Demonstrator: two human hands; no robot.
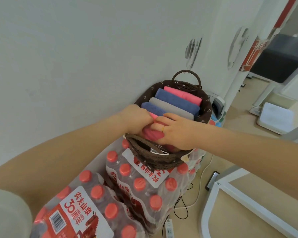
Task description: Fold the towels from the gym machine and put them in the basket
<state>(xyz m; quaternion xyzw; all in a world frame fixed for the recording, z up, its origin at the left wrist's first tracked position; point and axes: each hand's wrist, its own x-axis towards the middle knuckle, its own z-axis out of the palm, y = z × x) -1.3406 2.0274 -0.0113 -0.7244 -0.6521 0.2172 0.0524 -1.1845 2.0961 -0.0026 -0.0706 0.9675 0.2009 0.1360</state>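
both hands meet over the near end of the brown woven basket (162,160), which sits on a shrink-wrapped pack of water bottles (144,186). the left hand (136,117) curls round the folded pink towel (152,133) from the left, and the right hand (175,129) grips it from the right. the towel sits under the fingers, just in front of the blue, grey and pink towels (175,103) packed upright behind it.

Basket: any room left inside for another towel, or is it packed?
Basket looks packed: folded towels fill it from the far handle to the pink towel both hands press in at the near end. Bare room: floor right of the basket.
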